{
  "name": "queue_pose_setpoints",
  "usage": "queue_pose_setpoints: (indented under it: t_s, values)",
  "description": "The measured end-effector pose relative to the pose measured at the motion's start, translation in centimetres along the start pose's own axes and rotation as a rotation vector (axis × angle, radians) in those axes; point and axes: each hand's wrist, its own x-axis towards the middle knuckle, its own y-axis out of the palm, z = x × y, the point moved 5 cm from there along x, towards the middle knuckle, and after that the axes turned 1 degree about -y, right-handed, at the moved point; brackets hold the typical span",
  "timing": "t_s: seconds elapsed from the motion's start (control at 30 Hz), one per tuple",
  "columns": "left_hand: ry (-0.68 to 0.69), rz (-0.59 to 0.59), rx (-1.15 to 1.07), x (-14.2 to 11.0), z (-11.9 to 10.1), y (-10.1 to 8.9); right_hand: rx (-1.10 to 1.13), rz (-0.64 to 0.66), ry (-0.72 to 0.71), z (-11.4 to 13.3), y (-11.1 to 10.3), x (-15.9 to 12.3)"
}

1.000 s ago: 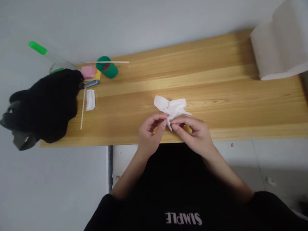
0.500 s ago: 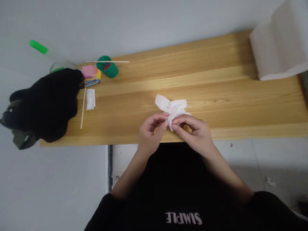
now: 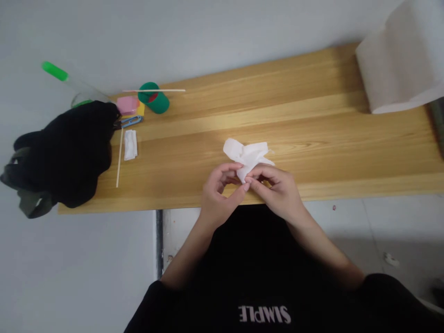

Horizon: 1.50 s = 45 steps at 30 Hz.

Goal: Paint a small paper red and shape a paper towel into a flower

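A crumpled white tissue (image 3: 247, 154) lies on the wooden table (image 3: 312, 134) near its front edge. My left hand (image 3: 218, 199) and my right hand (image 3: 277, 192) meet at the tissue's near end. The fingertips of both hands pinch that end together, thumbs and forefingers closed on the paper. The far part of the tissue spreads out flat on the wood beyond my fingers.
A big roll of white paper (image 3: 398, 64) stands at the far right. At the left lie a black bag (image 3: 65, 152), a folded white tissue (image 3: 131, 144), two thin sticks (image 3: 120, 157), a blue clip (image 3: 131, 121), a pink block (image 3: 126, 104) and a green cup (image 3: 154, 98) on its side.
Both hands have drawn closer together, and their fingertips now close tighter on the tissue's near end. The tissue looks slightly more bunched.
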Motion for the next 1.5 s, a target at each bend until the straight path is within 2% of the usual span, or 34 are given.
queue_pose_setpoints:
  t_s: [0.07,0.27,0.4,0.5,0.6,0.67,0.77,0.87,1.0,1.27,1.5]
  values:
    - [-0.001,-0.033,0.064,0.0,0.3,-0.2,-0.081,-0.003,-0.005,-0.2,0.2,0.1]
    - [0.011,-0.182,0.437,-0.3,0.7,-1.3,-0.244,-0.028,-0.013,-1.3,1.1,0.8]
    - [0.039,-0.173,0.501,-0.6,0.5,-1.7,-0.269,-0.018,0.021,-1.7,1.6,1.1]
    - [0.115,-0.149,0.592,-0.8,0.2,-1.5,-0.271,-0.012,0.023,-1.5,1.7,1.2]
    - [0.139,-0.207,0.697,-0.7,0.2,-1.7,-0.304,0.0,-0.021,-1.0,1.9,1.2]
    - [0.094,-0.254,0.729,-0.5,0.5,-1.9,-0.359,0.02,-0.052,-0.7,2.1,1.2]
    - [0.0,-0.26,0.704,-0.2,0.9,-2.1,-0.506,0.024,-0.1,-0.5,2.3,1.1]
    - [-0.049,-0.233,0.603,0.1,1.0,-2.3,-0.651,-0.032,-0.143,-0.5,2.1,1.2]
    - [-0.115,-0.236,0.536,0.2,1.0,-2.7,-0.778,-0.12,-0.128,-0.8,1.3,1.6]
    - [-0.165,-0.275,0.521,0.5,1.2,-3.9,-0.851,-0.183,-0.061,-1.5,-0.7,2.4]
    - [-0.194,-0.269,0.479,0.8,1.6,-4.5,-0.865,-0.184,-0.008,-2.1,-1.1,2.9]
